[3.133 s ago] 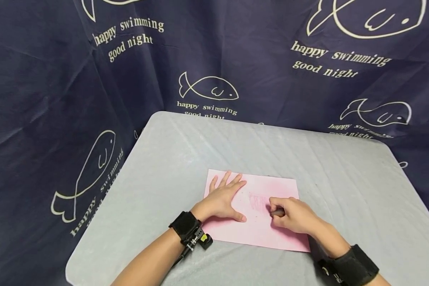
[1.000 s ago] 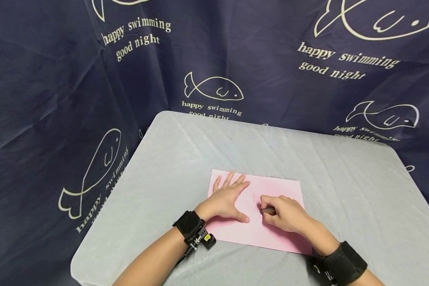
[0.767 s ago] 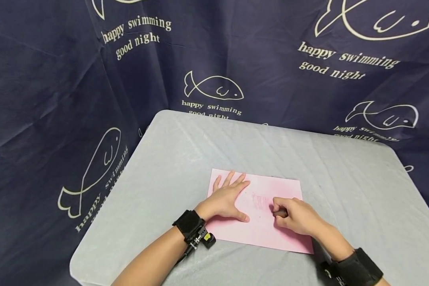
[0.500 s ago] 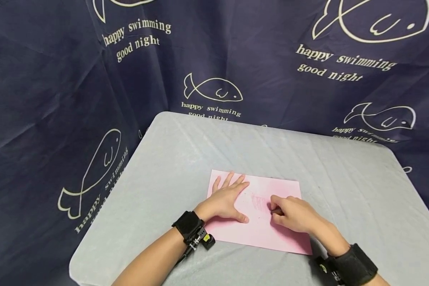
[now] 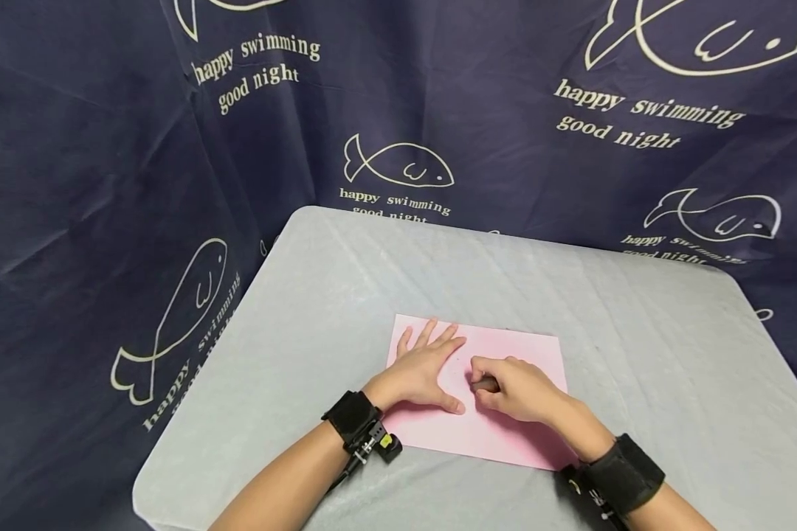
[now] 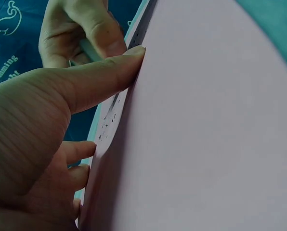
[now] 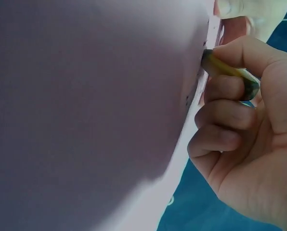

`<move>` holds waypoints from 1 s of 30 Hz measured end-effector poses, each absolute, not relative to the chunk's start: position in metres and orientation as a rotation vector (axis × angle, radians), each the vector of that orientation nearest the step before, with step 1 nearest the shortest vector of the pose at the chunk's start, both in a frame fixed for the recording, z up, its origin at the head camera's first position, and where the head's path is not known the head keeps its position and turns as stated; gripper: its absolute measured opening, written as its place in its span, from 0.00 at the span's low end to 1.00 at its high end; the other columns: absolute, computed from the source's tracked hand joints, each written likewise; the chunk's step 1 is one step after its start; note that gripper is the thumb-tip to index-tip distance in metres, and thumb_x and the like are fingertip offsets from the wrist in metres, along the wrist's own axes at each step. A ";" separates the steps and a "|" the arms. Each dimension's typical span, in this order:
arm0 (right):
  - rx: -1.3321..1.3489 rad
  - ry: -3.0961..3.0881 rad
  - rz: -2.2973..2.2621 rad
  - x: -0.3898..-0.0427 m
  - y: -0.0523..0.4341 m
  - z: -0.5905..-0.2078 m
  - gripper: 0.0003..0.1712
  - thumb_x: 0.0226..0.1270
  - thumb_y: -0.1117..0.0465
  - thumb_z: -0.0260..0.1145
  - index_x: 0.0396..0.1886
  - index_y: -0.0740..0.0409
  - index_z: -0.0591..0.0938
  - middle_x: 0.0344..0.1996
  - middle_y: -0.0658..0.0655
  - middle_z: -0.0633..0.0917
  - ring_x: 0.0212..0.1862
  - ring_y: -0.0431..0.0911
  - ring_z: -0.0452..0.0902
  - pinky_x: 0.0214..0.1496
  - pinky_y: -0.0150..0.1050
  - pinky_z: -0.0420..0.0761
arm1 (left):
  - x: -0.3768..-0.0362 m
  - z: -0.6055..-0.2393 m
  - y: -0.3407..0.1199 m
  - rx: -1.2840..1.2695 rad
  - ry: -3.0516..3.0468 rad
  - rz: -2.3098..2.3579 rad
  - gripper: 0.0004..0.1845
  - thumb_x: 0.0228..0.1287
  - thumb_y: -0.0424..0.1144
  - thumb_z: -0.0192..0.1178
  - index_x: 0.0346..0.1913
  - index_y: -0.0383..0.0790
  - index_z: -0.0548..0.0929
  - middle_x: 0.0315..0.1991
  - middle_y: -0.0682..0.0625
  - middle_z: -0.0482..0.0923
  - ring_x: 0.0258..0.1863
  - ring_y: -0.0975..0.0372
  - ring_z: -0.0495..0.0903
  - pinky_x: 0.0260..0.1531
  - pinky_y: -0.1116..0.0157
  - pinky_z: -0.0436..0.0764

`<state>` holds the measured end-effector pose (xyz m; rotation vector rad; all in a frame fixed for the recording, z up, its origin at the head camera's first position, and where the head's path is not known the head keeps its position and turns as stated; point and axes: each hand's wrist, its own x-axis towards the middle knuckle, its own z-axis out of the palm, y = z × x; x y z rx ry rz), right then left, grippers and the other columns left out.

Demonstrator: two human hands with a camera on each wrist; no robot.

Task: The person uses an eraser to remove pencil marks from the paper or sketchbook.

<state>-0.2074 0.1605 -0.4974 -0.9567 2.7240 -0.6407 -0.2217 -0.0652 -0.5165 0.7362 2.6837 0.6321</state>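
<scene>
A pink sheet of paper [image 5: 485, 436] lies flat on the grey table [image 5: 438, 273]. My left hand [image 5: 425, 369] rests spread and flat on the sheet's left part, fingers straight. My right hand [image 5: 513, 387] grips a short dark crayon stub [image 5: 483, 384] and holds its tip on the paper, just right of the left thumb. In the right wrist view the crayon [image 7: 230, 72] looks yellowish, pinched by the right hand [image 7: 249, 144] against the paper [image 7: 85, 96]. The left wrist view shows the left thumb [image 6: 85, 82] lying on the paper [image 6: 206, 134]. The pink scribble is hidden under my right hand.
The table is covered in a grey cloth with rounded corners. A dark blue curtain [image 5: 106, 147] printed with white fish and words hangs behind and to the left. Both wrists wear black straps [image 5: 352, 420].
My right hand has slid left across the paper with the crayon, after rubbing right and back. It now sits close to the left thumb. The left hand has stayed put.
</scene>
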 end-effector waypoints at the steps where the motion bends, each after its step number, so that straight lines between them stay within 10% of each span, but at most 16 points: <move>1: -0.934 2.723 -0.653 -0.207 0.164 -0.497 0.15 0.57 0.63 0.74 0.32 0.40 0.75 0.16 0.36 0.59 0.23 0.32 0.56 0.30 0.32 0.62 | -0.222 -0.516 -0.065 0.739 2.684 0.631 0.63 0.43 0.68 0.76 0.82 0.55 0.57 0.84 0.55 0.42 0.84 0.52 0.32 0.77 0.38 0.34; 13: -0.751 2.749 -0.701 -0.199 0.207 -0.497 0.18 0.52 0.67 0.72 0.27 0.41 0.72 0.16 0.36 0.60 0.22 0.31 0.57 0.27 0.29 0.56 | -0.220 -0.513 -0.065 0.738 2.688 0.655 0.62 0.43 0.67 0.77 0.81 0.54 0.59 0.84 0.54 0.44 0.84 0.51 0.33 0.77 0.38 0.34; 30: -1.019 2.660 -0.698 -0.211 0.158 -0.497 0.08 0.69 0.59 0.69 0.41 0.42 0.78 0.16 0.32 0.68 0.25 0.29 0.63 0.37 0.33 0.71 | -0.220 -0.515 -0.067 0.739 2.683 0.645 0.62 0.44 0.67 0.76 0.81 0.54 0.58 0.84 0.54 0.43 0.84 0.52 0.32 0.77 0.38 0.34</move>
